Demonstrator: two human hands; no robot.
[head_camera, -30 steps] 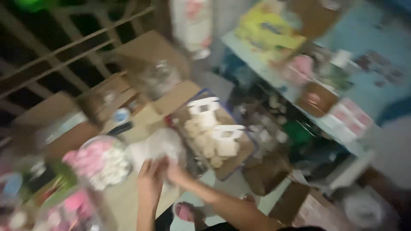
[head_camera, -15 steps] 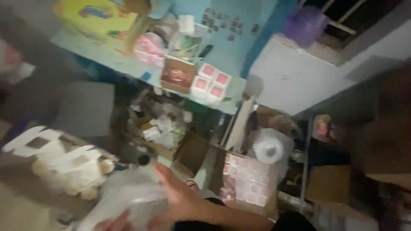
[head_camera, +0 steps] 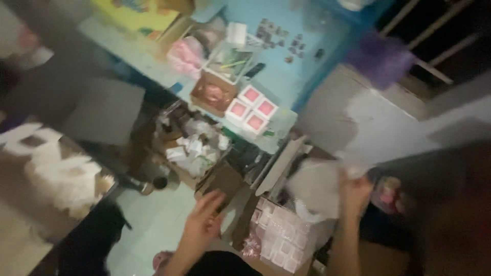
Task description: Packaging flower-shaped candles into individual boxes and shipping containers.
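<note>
- A white plastic bag (head_camera: 319, 186) is gripped at its top edge by the closed right hand (head_camera: 354, 191), raised above a carton of small pink boxes (head_camera: 279, 240).
- The left hand (head_camera: 204, 220) is spread open, holding nothing.
- 3 pink-topped boxes (head_camera: 251, 108) are seen on the blue shelf (head_camera: 286, 82), blurred.

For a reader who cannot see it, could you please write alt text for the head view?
Blurred view down at two bare hands: the right hand grips a pale plastic bag, while the left hand, fingers spread, holds nothing. Below them sits a carton of small pink boxes; a cluttered blue table stands behind.
</note>
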